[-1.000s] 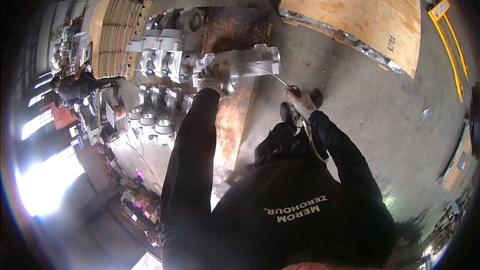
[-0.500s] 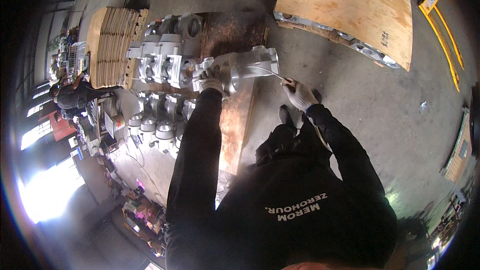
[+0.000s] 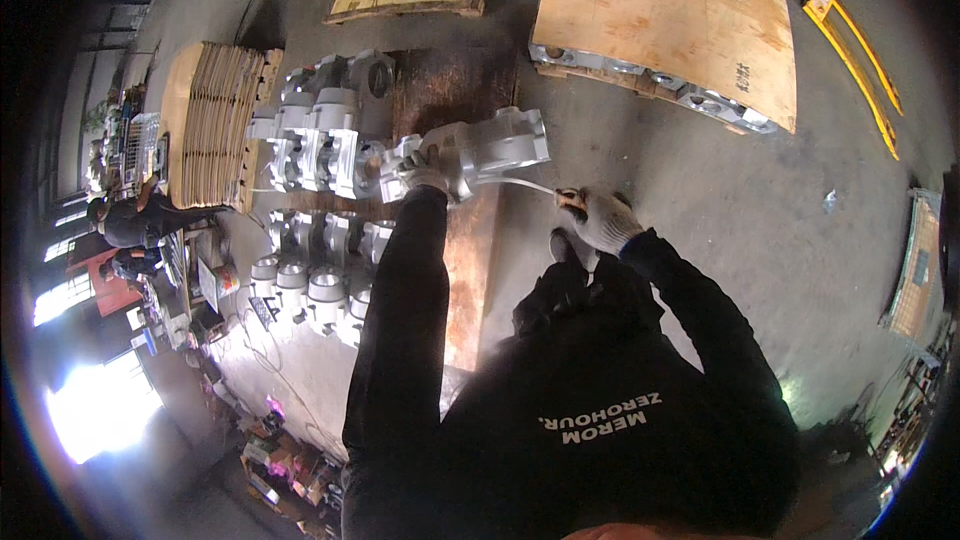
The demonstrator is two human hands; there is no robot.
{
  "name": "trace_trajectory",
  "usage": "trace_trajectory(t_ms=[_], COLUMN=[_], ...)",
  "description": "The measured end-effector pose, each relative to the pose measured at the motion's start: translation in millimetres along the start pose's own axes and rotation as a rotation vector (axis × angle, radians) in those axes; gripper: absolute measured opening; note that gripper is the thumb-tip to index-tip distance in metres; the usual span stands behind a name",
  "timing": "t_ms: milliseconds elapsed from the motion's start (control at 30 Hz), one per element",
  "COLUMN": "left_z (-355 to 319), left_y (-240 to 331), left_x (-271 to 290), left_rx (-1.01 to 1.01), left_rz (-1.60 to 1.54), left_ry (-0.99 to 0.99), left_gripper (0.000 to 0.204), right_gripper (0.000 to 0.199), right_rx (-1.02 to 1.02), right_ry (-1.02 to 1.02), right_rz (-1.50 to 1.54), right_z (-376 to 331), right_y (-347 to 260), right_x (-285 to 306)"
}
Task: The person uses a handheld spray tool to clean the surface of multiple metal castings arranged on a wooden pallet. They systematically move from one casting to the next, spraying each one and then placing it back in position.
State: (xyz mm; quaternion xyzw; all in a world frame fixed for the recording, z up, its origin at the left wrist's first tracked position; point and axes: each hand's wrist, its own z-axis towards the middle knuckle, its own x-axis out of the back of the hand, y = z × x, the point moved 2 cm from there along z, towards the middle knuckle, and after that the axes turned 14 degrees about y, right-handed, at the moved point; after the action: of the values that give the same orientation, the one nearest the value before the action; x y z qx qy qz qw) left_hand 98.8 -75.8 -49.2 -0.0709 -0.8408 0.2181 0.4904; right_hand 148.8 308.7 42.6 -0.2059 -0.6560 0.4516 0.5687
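Observation:
A large grey metal casting (image 3: 510, 143) lies across the right part of a wooden board (image 3: 470, 290), at the end of a row of similar castings. My left hand (image 3: 425, 178), in a light knitted glove, is closed on its left part. My right hand (image 3: 605, 220), gloved too, grips the handle of a tool with a long, thin, pale curved rod (image 3: 515, 180). The rod reaches left to the near side of the casting, where its tip is hard to make out. The kind of tool cannot be told.
More grey castings (image 3: 325, 285) stand in rows to the left. Behind them is a stack of brown sheets (image 3: 210, 125). Plywood-topped pallets (image 3: 660, 20) stand at the back, with a yellow pallet jack (image 3: 850, 60) at far right. Two people (image 3: 135, 225) are at benches far left.
My right hand has drawn a little nearer to me, and the rod now runs lower, along the casting's near side. My left hand stays on the casting. The whole view has shifted slightly.

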Motion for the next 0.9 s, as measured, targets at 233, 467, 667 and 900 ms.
trace_trajectory(t_ms=[233,467,667,900], left_z=[-3.0,7.8,-6.1,6.6], left_y=[7.6,2.6,7.6,-6.4], left_x=[2.8,-12.1,15.6,-30.9], left_rx=[-0.049,-0.028,-0.049,-0.015], left_rz=[-0.103,-0.198,-0.070,0.017], left_ry=[-0.078,-0.062,-0.073,-0.172], left_gripper=[0.114,0.150,0.144,0.121], right_gripper=[0.024,0.029,0.034,0.049], right_rx=[-0.290,-0.731,-0.893,-1.169], right_ry=[0.040,0.059,0.007,0.019], right_rz=[0.018,0.090,0.157,0.504], right_z=[-49.6,-51.7,-45.0,-48.2], right_y=[50.1,33.3,71.7,132.5], right_x=[35.8,84.2,101.9,95.8])
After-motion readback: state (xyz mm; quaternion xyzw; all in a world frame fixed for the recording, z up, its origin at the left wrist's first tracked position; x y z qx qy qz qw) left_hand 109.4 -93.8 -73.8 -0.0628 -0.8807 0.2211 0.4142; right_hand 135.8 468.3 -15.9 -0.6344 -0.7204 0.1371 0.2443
